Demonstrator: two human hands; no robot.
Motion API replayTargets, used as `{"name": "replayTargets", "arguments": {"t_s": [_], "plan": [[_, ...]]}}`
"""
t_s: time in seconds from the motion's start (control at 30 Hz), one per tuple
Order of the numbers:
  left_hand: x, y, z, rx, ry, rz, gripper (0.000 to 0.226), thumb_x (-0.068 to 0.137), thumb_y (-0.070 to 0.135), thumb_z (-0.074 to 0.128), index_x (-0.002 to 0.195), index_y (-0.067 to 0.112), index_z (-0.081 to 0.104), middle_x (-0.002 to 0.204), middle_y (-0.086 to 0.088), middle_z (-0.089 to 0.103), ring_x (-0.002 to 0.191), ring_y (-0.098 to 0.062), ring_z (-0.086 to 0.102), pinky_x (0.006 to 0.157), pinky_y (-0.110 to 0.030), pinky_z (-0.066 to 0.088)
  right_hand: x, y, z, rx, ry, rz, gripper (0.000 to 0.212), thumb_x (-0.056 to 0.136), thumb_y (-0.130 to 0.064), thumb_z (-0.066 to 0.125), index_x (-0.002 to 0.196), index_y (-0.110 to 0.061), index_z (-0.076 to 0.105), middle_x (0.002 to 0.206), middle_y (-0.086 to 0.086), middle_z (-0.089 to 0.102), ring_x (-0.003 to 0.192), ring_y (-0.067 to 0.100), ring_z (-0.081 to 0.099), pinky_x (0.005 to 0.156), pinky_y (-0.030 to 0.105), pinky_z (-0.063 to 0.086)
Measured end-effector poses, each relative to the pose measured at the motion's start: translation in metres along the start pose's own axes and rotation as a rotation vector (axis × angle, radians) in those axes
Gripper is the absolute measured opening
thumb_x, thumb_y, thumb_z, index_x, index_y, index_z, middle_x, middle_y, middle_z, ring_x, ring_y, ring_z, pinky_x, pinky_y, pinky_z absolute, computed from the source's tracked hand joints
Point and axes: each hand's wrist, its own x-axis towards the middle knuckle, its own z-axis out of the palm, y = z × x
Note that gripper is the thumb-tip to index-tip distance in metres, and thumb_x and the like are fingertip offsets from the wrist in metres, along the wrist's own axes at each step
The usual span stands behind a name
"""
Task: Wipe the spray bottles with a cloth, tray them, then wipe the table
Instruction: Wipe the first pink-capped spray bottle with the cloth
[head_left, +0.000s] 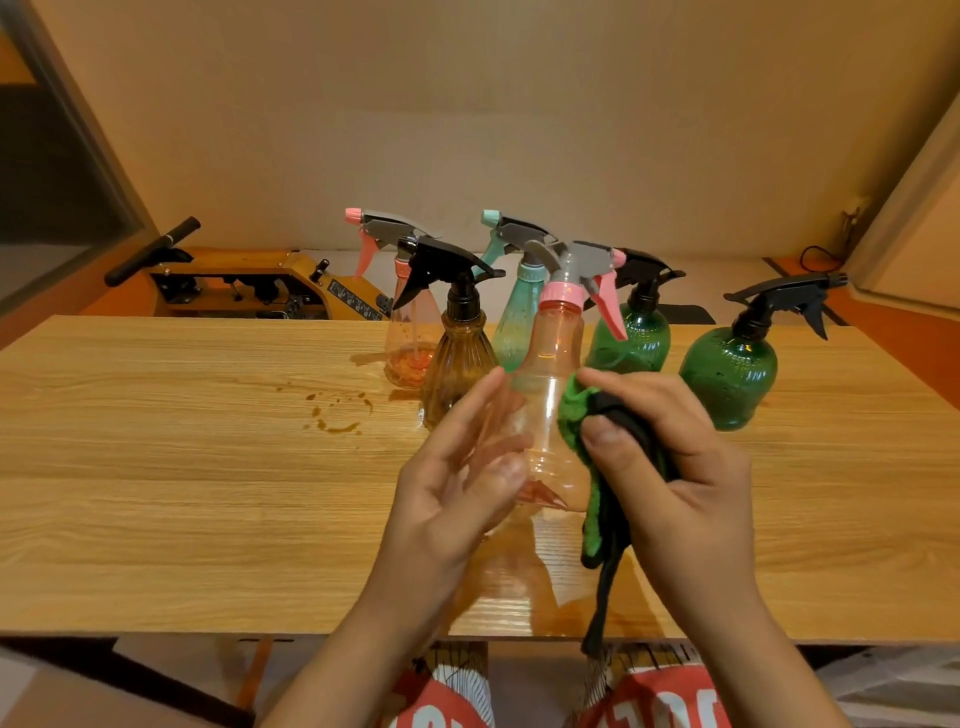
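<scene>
Left hand (457, 499) grips the pink bottle (551, 338) above the table's (156, 467) near edge — right hand (685, 467) clutches the cloth (574, 415) against it.

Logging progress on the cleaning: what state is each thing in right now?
Held bottle: upright, left hand grips it.
Cloth: bunched in right hand, pressed on that bottle.
Amber bottle: standing upright.
Right green bottle: standing.
Table: spattered with brown drips.

Six spray bottles (550, 395); one cloth (574, 410); two hands (680, 467); one table (208, 493).
</scene>
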Motion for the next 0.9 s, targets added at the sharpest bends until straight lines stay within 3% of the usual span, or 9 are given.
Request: {"name": "replayTargets", "arguments": {"t_s": [0.1, 0.23, 0.4, 0.5, 0.57, 0.7, 0.8, 0.9], "plan": [[0.000, 0.002, 0.000, -0.026, -0.032, -0.021, 0.078, 0.075, 0.027, 0.078, 0.147, 0.034, 0.050, 0.140, 0.013, 0.064, 0.129, -0.021, 0.063, 0.092, -0.031, 0.058, 0.003, 0.003, -0.003, -0.026, 0.027, -0.020, 0.026, 0.093, -0.025, 0.064, 0.119, -0.024, 0.070, 0.109, -0.005, 0.069, 0.106, 0.012, 0.065, 0.090, 0.020, 0.049], [0.000, 0.003, 0.003, 0.049, -0.009, 0.039, 0.082, 0.069, 0.027, 0.083, 0.144, 0.035, 0.052, 0.144, 0.007, 0.061, 0.128, -0.019, 0.063, 0.090, -0.025, 0.057, 0.002, 0.008, 0.004, 0.065, 0.182, 0.232, 0.024, 0.096, -0.034, 0.068, 0.118, -0.028, 0.072, 0.111, -0.008, 0.074, 0.109, 0.013, 0.068, 0.096, 0.042, 0.055], [0.001, 0.002, 0.002, 0.081, 0.025, 0.082, 0.088, 0.066, 0.027, 0.088, 0.145, 0.034, 0.052, 0.148, 0.003, 0.058, 0.131, -0.015, 0.061, 0.093, -0.026, 0.057, -0.005, -0.002, 0.004, -0.118, 0.037, -0.056, 0.028, 0.094, -0.026, 0.062, 0.122, -0.024, 0.069, 0.108, -0.004, 0.065, 0.105, 0.014, 0.063, 0.088, 0.018, 0.047], [-0.003, 0.001, 0.006, 0.083, -0.028, 0.072, 0.096, 0.070, 0.043, 0.091, 0.152, 0.034, 0.042, 0.149, 0.015, 0.056, 0.135, -0.007, 0.056, 0.098, -0.022, 0.053, -0.003, 0.001, 0.005, -0.174, 0.081, -0.097, 0.027, 0.095, -0.024, 0.062, 0.122, -0.021, 0.067, 0.107, -0.002, 0.064, 0.103, 0.009, 0.061, 0.087, 0.015, 0.045], [-0.005, 0.000, 0.008, 0.085, -0.050, 0.072, 0.086, 0.079, 0.050, 0.081, 0.153, 0.038, 0.039, 0.151, 0.020, 0.052, 0.138, -0.008, 0.053, 0.109, -0.028, 0.049, -0.001, 0.002, 0.006, -0.185, 0.123, -0.078, 0.027, 0.095, -0.026, 0.062, 0.121, -0.023, 0.067, 0.107, -0.002, 0.065, 0.102, 0.008, 0.061, 0.087, 0.015, 0.044], [-0.004, -0.001, 0.002, 0.020, -0.033, 0.042, 0.065, 0.086, 0.033, 0.068, 0.147, 0.046, 0.049, 0.150, 0.016, 0.054, 0.137, -0.018, 0.055, 0.108, -0.048, 0.050, -0.002, 0.000, 0.004, -0.156, 0.036, -0.157, 0.029, 0.094, -0.020, 0.063, 0.122, -0.018, 0.066, 0.107, 0.000, 0.063, 0.102, 0.009, 0.061, 0.087, 0.016, 0.045], [-0.004, -0.002, -0.001, -0.044, -0.021, 0.036, 0.065, 0.083, 0.028, 0.070, 0.145, 0.041, 0.053, 0.147, 0.007, 0.059, 0.133, -0.026, 0.059, 0.100, -0.046, 0.055, -0.003, -0.003, 0.004, -0.172, -0.039, -0.229, 0.029, 0.094, -0.018, 0.063, 0.123, -0.014, 0.065, 0.107, 0.002, 0.062, 0.102, 0.011, 0.061, 0.087, 0.018, 0.046], [-0.005, -0.002, 0.000, -0.028, 0.014, 0.102, 0.069, 0.078, 0.024, 0.075, 0.142, 0.042, 0.056, 0.145, 0.004, 0.060, 0.131, -0.025, 0.060, 0.098, -0.044, 0.055, 0.001, -0.002, 0.008, -0.110, 0.069, -0.071, 0.028, 0.096, -0.024, 0.063, 0.123, -0.023, 0.068, 0.109, -0.003, 0.066, 0.104, 0.008, 0.063, 0.088, 0.016, 0.046]]}}
